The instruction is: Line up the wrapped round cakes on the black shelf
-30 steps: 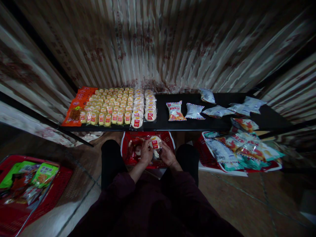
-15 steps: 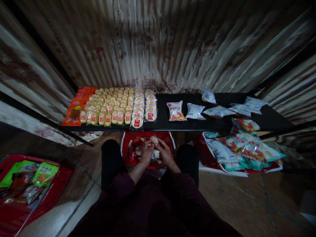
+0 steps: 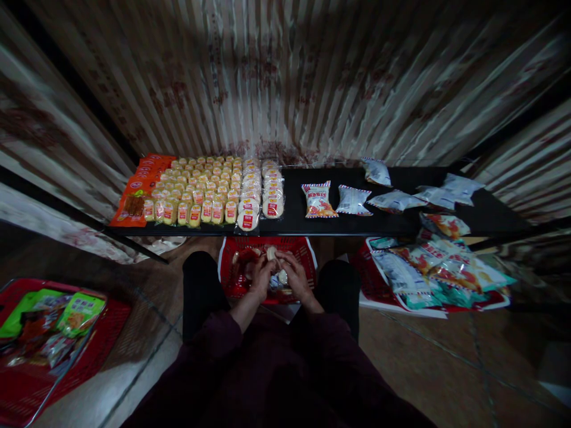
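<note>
Dimly lit spot; pleated, flower-patterned curtain (image 3: 276, 77) hangs behind and at both sides of a low black shelf (image 3: 292, 184). Shelf's left part is packed: orange packs (image 3: 143, 184) at the end, then rows of yellow wrapped cakes (image 3: 195, 214), then two columns of round white packs (image 3: 248, 220). Right part is looser: one red-and-white snack bag (image 3: 319, 200) face up, pale bags (image 3: 352, 200) scattered beyond. Tiled floor (image 3: 401, 368) below, red basket (image 3: 116, 309) far left with mixed packs, heaped basket (image 3: 363, 282) at right. Middle basket (image 3: 223, 264) sits between the knees; over it, left hand (image 3: 262, 276) and right hand (image 3: 294, 273) are close together, fingers curled in, both holding one small pale round pack (image 3: 270, 254). Label not readable.
</note>
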A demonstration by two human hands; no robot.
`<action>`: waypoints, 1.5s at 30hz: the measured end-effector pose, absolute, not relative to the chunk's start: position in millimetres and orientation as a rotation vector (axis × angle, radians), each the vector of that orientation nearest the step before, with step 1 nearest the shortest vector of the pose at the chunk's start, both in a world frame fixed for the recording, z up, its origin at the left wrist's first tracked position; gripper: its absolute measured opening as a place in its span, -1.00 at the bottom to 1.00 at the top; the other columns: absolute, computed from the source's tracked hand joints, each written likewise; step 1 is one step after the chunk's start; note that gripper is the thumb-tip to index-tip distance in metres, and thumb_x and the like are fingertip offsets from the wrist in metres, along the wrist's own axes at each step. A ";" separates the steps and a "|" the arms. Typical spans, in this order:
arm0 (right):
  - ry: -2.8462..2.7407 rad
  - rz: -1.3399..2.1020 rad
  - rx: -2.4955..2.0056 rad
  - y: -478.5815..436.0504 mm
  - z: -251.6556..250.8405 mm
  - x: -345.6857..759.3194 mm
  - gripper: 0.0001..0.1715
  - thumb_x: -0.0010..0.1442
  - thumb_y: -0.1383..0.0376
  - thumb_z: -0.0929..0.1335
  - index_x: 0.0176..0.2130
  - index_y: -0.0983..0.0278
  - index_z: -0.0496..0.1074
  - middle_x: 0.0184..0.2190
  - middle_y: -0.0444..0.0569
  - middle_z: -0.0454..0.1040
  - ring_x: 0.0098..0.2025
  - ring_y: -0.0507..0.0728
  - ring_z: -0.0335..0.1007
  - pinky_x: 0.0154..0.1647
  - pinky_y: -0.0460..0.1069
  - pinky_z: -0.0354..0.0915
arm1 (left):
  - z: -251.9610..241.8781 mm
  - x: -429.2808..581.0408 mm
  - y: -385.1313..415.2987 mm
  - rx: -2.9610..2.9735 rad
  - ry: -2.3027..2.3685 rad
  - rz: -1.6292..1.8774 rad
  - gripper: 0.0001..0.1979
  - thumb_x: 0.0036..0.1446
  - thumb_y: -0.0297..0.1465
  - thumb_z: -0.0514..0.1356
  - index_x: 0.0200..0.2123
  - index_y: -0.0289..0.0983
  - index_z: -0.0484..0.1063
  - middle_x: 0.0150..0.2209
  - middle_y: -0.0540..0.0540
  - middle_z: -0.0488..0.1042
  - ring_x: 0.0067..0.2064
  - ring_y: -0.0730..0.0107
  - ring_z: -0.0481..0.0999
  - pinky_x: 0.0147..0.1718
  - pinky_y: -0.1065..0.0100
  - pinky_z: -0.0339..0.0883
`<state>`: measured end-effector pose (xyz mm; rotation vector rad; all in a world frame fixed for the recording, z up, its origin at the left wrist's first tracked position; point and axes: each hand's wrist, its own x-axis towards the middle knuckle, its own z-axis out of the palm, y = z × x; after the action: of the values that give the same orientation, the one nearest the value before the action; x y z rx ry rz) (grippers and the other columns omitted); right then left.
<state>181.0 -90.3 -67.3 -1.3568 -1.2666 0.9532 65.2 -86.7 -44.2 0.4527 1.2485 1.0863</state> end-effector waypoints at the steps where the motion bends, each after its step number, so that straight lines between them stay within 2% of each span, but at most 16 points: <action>1: -1.261 0.951 -1.360 -90.2 -67.6 180.8 -0.69 0.11 0.14 0.31 -0.18 0.14 0.53 -0.07 -0.02 0.51 0.05 0.19 0.35 0.13 0.14 0.21 | -45.8 64.5 -86.6 0.440 1.241 1.092 -0.69 -0.20 -0.33 0.28 -0.29 -0.26 0.49 -0.32 -0.05 0.53 -0.29 0.35 0.49 -0.28 0.37 0.34; 8: -1.207 0.857 -1.422 -88.7 -70.5 179.5 -0.72 0.06 0.21 0.30 -0.23 0.15 0.54 -0.06 -0.02 0.47 0.03 0.17 0.34 0.11 0.12 0.22 | -57.7 61.2 -84.3 0.371 1.211 1.145 -0.74 -0.23 -0.33 0.24 -0.37 -0.30 0.45 -0.36 -0.09 0.52 -0.30 0.32 0.51 -0.30 0.31 0.40; 12: -1.117 0.960 -1.446 -88.9 -73.9 177.9 -0.66 0.02 0.19 0.33 -0.17 0.14 0.51 -0.04 -0.05 0.46 0.00 0.17 0.36 0.05 0.10 0.27 | -59.9 61.2 -82.3 0.340 1.180 1.171 -0.74 -0.22 -0.32 0.23 -0.38 -0.31 0.43 -0.39 -0.09 0.51 -0.33 0.32 0.51 -0.30 0.27 0.43; 19: -1.002 1.050 -1.443 -88.4 -71.6 176.5 -0.64 -0.01 0.12 0.37 -0.18 0.15 0.51 -0.17 -0.06 0.52 -0.10 0.20 0.41 -0.11 0.06 0.35 | -55.3 61.8 -82.5 0.269 1.106 1.214 -0.76 -0.26 -0.37 0.23 -0.41 -0.32 0.42 -0.43 -0.06 0.50 -0.38 0.37 0.49 -0.29 0.26 0.43; 26: -1.081 1.000 -1.468 -89.4 -69.8 178.5 -0.62 0.06 0.10 0.32 -0.14 0.17 0.50 -0.15 -0.03 0.49 -0.14 0.17 0.41 -0.11 0.06 0.34 | -53.7 63.0 -83.2 0.274 1.099 1.193 -0.73 -0.21 -0.35 0.22 -0.35 -0.32 0.41 -0.36 -0.11 0.51 -0.30 0.32 0.51 -0.31 0.30 0.40; 30: -1.265 0.772 -1.541 -89.8 -64.7 180.7 -0.68 0.08 0.15 0.31 -0.17 0.15 0.51 -0.13 0.00 0.46 -0.08 0.19 0.35 -0.01 0.11 0.28 | -51.2 63.5 -83.5 0.314 1.092 1.179 -0.72 -0.21 -0.34 0.23 -0.34 -0.30 0.41 -0.33 -0.11 0.52 -0.30 0.34 0.51 -0.31 0.33 0.40; 37: -1.383 0.588 -1.608 -89.1 -57.7 178.3 -0.71 0.11 0.24 0.26 -0.24 0.16 0.53 -0.19 0.04 0.43 -0.11 0.19 0.34 -0.04 0.10 0.28 | -46.7 65.9 -85.8 0.433 1.120 1.157 -0.65 -0.15 -0.24 0.25 -0.26 -0.29 0.45 -0.23 -0.12 0.53 -0.22 0.31 0.52 -0.29 0.36 0.39; 41: -1.365 0.639 -1.596 -90.1 -51.3 176.1 -0.68 0.17 0.16 0.22 -0.23 0.17 0.51 -0.19 0.03 0.47 -0.12 0.19 0.37 -0.01 0.10 0.25 | -49.5 65.1 -85.7 0.516 1.101 1.165 -0.68 -0.06 -0.20 0.21 -0.26 -0.27 0.47 -0.15 -0.13 0.52 -0.13 0.28 0.50 -0.28 0.37 0.39; 45: -1.302 0.789 -1.608 -93.0 -42.9 176.4 -0.57 0.22 0.02 0.18 -0.19 0.18 0.49 -0.19 0.01 0.50 -0.16 0.19 0.39 -0.06 0.07 0.25 | -55.9 63.8 -85.7 0.596 1.123 1.158 -0.65 -0.02 -0.23 0.22 -0.16 -0.26 0.49 -0.06 -0.17 0.50 -0.06 0.24 0.49 -0.19 0.32 0.39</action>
<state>176.4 -93.0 -42.9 -1.6076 -1.3021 0.7894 63.8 -85.7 -55.9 0.5963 1.1228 1.1576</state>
